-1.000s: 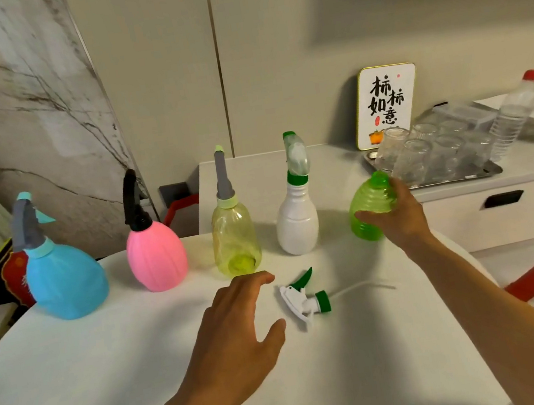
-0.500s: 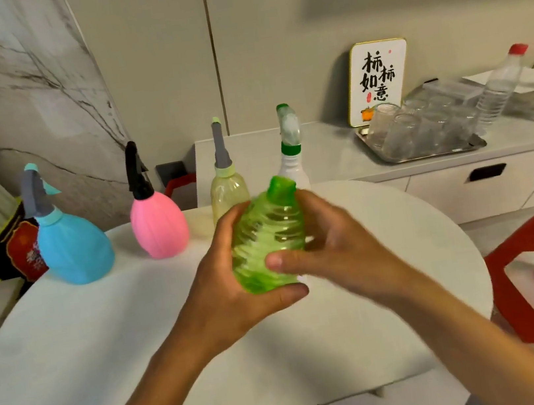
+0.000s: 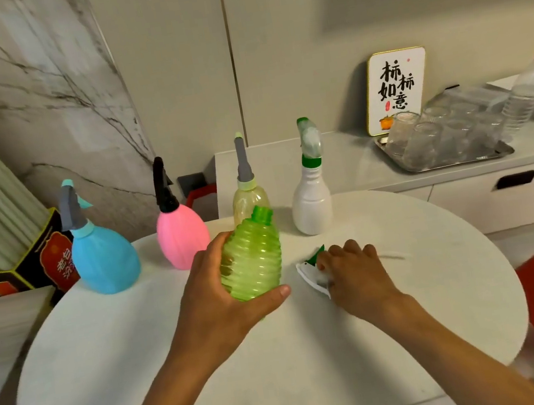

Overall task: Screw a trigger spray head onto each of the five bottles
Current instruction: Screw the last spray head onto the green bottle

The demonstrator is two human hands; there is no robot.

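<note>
Two hands work at the near middle of our round white table. Our left hand grips the ribbed green bottle, fingers wrapped behind it and thumb pressed along its lower front; the bottle is tilted a little, its threaded neck bare and pointing up and away. Just right of it, our right hand lies knuckles-up over the white and green trigger spray head, which rests on the tabletop; our fingers curl down onto its body, while its green trigger tip and white nose show at the hand's left edge. A pale dip tube trails off to the right on the table.

Farther back stand four bottles in a row, each with a spray head already on: the blue bottle at the left, then the pink bottle, the yellow bottle partly behind the green one, and the white bottle.

Beyond the table, a white counter carries a metal tray of upturned glasses, a sign with black characters and a clear water bottle with a red cap.
</note>
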